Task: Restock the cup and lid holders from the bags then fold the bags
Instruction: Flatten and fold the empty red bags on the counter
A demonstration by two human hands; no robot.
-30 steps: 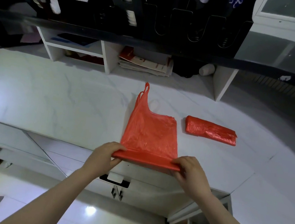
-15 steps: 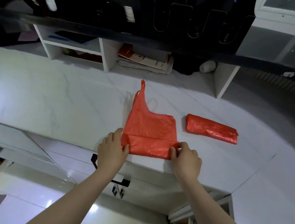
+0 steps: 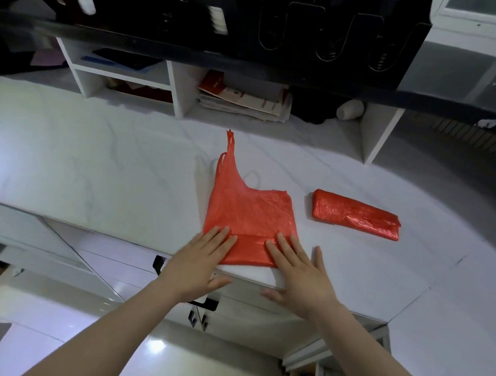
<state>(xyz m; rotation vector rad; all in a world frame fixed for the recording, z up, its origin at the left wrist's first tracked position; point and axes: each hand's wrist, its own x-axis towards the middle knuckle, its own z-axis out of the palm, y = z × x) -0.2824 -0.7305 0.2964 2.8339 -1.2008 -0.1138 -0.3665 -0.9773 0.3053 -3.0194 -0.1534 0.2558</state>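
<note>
1. Centre frame, on the veined white counter (image 3: 88,163): crinkled red plastic bag (image 3: 250,212), flat, lower edge folded over, handle pointing up-frame.
2. Pressing that fold: left hand (image 3: 198,262) and right hand (image 3: 301,274), fingers straight (gripping nothing).
3. Right of it, apart: second red bag (image 3: 356,215), folded oblong.

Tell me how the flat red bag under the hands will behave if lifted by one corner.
Probably floppy: the red bag is thin, wrinkled film lying limp on the counter, so it would drape. Likely very light, and its fold may spring open, since the left hand and right hand press it flat. It may slide on the glossy stone.
</note>
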